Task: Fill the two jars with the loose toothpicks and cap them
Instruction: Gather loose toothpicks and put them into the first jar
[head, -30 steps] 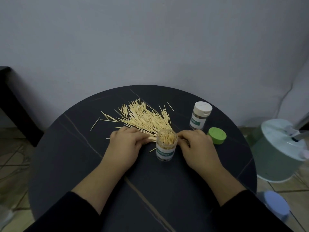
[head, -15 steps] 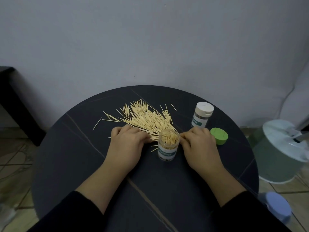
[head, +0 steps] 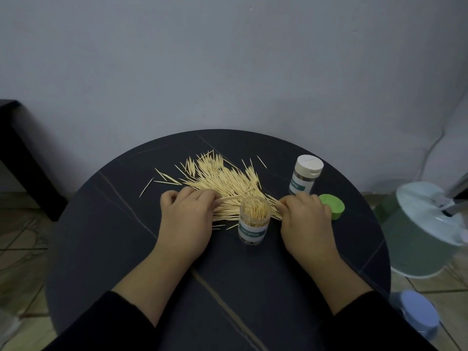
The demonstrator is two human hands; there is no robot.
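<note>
- The round dark surface has pale veins; both forearms reach over it from black sleeves.
- A stray toothpick lies alone, out past the left hand and to its left.
- The left hand lies knuckles up on the near left edge of the pile, its fingers curled down and clenched on a few sticks, one of which pokes out toward the jar.
- The loose toothpicks fan out just beyond both hands, most of them pointing away from the person. The near ends of the pile reach under the fingers of each hand.
- The open jar stands upright between the two hands, close to each. It is packed with upright toothpicks and wears a white "TOOTHPICK" label.
- The right hand rests just to the right of the jar, its thumb and fingers pinching the ends of some sticks at the pile's right edge.
- The capped jar, with a white lid, stands beyond the right hand.
- The green cap lies just beside the right hand's knuckles, on their right.
- On the floor, well to the right of that hand, stands a white-lidded green tub.
</note>
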